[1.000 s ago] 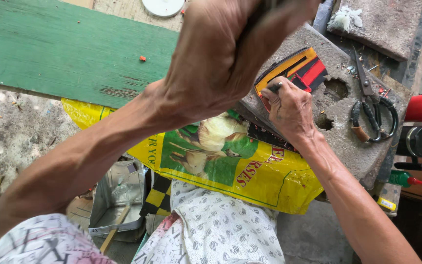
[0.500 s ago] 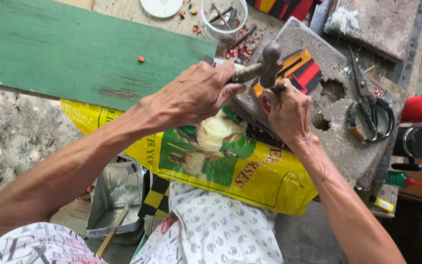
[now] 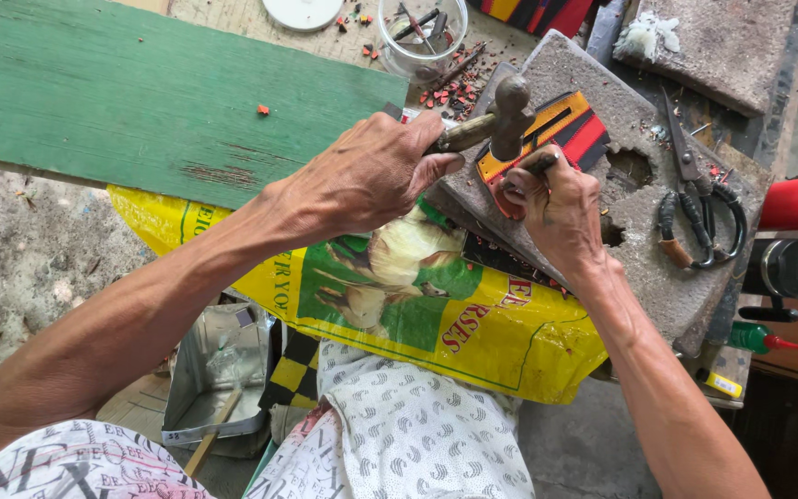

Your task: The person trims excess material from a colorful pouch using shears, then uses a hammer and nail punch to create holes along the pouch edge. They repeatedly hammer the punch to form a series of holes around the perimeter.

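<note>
— Hammer (image 3: 510,113) sits low over the striped piece (image 3: 561,129), its head just above a thin dark punch (image 3: 539,165)?

— Yes. The left hand (image 3: 371,176) is wrapped tight round the wooden handle, close to the head. The right hand (image 3: 556,203) is pinched shut on the punch, holding its tip against the orange, black and red piece, which lies on a grey stone block (image 3: 639,231).

— How would you do this well?

— I'd say short, square taps, with the head meeting the punch end flat. The punch should stand upright, and the fingers (image 3: 519,189) stay below its top, since they sit right under the hammer.

— So where is the hammer relative to the hands?

— Its handle runs out of the left fist toward the right; the head hangs just above the right hand's knuckles, nearly touching the punch.

— And around them?

— Scissors (image 3: 695,208) lie on the block to the right. A green board (image 3: 140,92) lies to the left, a yellow sack (image 3: 399,305) under the wrists, a clear cup (image 3: 422,42) of bits beyond.
</note>
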